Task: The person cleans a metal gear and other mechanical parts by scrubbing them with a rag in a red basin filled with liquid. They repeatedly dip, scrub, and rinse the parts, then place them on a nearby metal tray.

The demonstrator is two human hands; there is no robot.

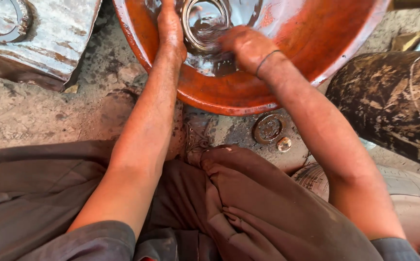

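Head view, looking straight down at a seated person's lap and two bare forearms stretched forward over dirty, oil-stained ground (31, 108). Largest in view is a wide, shallow orange basin (287, 72) at the top of the frame, holding dark, glossy liquid. To the right lies a grimy dark drum-like object (389, 101), and below it part of a pale tyre (403, 193). At the upper left sits a battered metal slab (41, 34). Brown trousers (248, 208) fill the bottom of the frame. Inside the basin, half sunk in the liquid, rests a metal ring (205, 19), shaped like a bearing, shiny and wet. The left hand (170, 26) lies along the ring's left edge, fingers stretched forward and running out of the frame, so their grip cannot be told. The right hand (246, 43) is blurred, curled loosely at the ring's right side; whether it has hold of the ring is unclear. A thin dark band (266, 60) circles the right wrist. On the ground below the basin lie a small round metal disc (269, 128) and a smaller shiny cap (284, 144) just beside it. The ring looks rigid, fairly heavy and very slippery with oil, so it is probably best gripped by its outer rim from opposite sides.
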